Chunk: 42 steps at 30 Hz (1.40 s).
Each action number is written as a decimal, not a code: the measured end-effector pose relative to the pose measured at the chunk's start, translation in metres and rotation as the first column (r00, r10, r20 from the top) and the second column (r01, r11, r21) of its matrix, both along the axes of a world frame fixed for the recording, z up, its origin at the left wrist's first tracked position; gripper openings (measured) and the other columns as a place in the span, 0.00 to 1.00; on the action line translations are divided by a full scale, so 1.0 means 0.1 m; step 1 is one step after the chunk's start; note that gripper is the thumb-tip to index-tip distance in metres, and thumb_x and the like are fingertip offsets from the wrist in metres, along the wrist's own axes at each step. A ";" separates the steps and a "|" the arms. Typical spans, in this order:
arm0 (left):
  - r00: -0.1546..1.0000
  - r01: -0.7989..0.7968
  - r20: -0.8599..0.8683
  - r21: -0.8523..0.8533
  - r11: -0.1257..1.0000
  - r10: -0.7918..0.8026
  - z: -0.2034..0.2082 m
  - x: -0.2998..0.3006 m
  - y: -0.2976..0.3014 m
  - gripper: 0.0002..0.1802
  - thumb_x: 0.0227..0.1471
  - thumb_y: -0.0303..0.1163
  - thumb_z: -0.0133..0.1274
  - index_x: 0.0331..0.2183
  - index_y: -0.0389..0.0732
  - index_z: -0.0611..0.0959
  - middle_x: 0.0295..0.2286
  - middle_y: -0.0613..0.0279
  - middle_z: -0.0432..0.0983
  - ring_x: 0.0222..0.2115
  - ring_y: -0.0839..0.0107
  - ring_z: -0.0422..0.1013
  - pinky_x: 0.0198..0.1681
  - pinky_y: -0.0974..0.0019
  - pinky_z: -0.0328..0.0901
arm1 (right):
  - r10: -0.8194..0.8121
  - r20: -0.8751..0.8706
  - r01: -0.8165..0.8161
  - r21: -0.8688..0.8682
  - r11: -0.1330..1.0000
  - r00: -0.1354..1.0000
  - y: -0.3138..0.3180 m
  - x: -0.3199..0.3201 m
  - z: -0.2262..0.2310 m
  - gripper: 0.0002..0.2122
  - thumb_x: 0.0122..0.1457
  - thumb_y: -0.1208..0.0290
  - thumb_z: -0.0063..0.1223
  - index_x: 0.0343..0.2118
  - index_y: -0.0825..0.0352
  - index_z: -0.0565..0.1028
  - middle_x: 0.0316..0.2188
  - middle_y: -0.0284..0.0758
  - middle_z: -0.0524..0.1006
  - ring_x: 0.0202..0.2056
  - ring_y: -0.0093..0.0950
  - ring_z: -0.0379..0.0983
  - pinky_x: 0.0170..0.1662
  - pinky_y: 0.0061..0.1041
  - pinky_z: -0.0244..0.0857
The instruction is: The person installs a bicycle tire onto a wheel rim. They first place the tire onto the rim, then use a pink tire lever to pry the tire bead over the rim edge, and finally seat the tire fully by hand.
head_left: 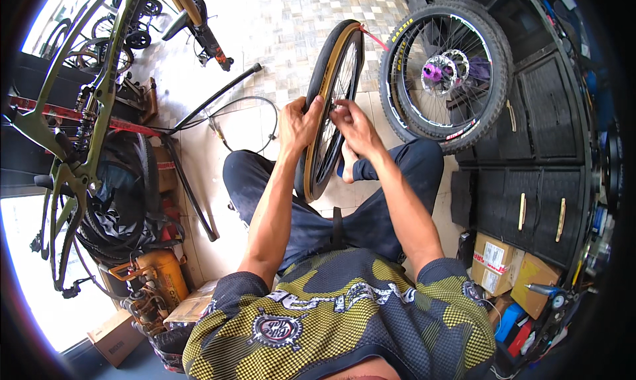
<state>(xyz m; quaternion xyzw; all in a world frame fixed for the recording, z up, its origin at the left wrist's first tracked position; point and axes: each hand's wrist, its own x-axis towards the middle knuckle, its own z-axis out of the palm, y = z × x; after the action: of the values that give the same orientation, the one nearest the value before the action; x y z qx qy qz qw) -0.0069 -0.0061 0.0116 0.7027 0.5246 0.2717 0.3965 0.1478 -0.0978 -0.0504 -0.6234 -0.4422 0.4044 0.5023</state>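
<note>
A bicycle wheel (pixel 323 65) with a black tyre and tan sidewall stands on edge between my bent legs. My left hand (pixel 300 125) is closed round the near left side of its tyre, thumb along the tread. At the spoked side of the wheel is my right hand (pixel 358 130), its fingers curled and pressed together close to the rim. Whatever those fingertips hold, if anything, is too small to make out. A thin red strip (pixel 375 38) stretches from the wheel's top towards a knobbly mountain bike wheel (pixel 498 89) on the right.
A green bike frame (pixel 99 108) hangs at the left above a red bar and a black stand leg (pixel 192 188). A looped black cable (pixel 276 125) lies on the tiles. Black drawers (pixel 540 201) line the right side, with cardboard boxes (pixel 491 257) below. An orange compressor tank (pixel 164 274) stands lower left.
</note>
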 end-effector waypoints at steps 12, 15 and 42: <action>0.931 0.139 0.351 -0.078 0.987 -0.104 -0.15 0.06 0.00 0.27 0.71 0.49 0.50 0.50 0.32 0.84 0.31 0.59 0.84 0.31 0.77 0.74 0.35 0.68 0.69 | 0.133 -0.290 -0.131 0.025 0.991 0.948 -0.36 -0.41 -0.06 0.37 0.62 0.63 0.69 0.67 0.69 0.60 0.47 0.40 0.77 0.45 0.27 0.78 0.47 0.27 0.74; 0.907 0.273 0.369 -0.148 0.951 -0.203 -0.13 0.03 0.07 0.27 0.73 0.47 0.49 0.56 0.32 0.82 0.39 0.60 0.84 0.37 0.77 0.75 0.42 0.70 0.70 | 0.135 -0.325 -0.132 0.031 0.991 0.936 -0.26 -0.37 -0.12 0.42 0.58 0.57 0.73 0.67 0.73 0.60 0.48 0.46 0.80 0.47 0.34 0.80 0.50 0.32 0.74; 0.983 0.109 0.164 -0.201 0.974 -0.076 -0.05 0.37 0.40 0.36 0.58 0.61 0.64 0.36 0.31 0.86 0.24 0.63 0.78 0.24 0.76 0.72 0.27 0.65 0.68 | 0.071 -0.258 -0.098 -0.096 0.991 0.964 -0.54 -0.12 -0.34 0.27 0.68 0.40 0.54 0.55 0.62 0.75 0.35 0.26 0.77 0.38 0.18 0.74 0.39 0.23 0.68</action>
<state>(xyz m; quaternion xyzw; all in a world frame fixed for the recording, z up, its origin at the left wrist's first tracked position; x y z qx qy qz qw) 0.0299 0.0339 0.0071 0.6575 0.4843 0.2502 0.5201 0.1357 -0.1515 -0.0841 -0.5733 -0.3781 0.5251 0.5027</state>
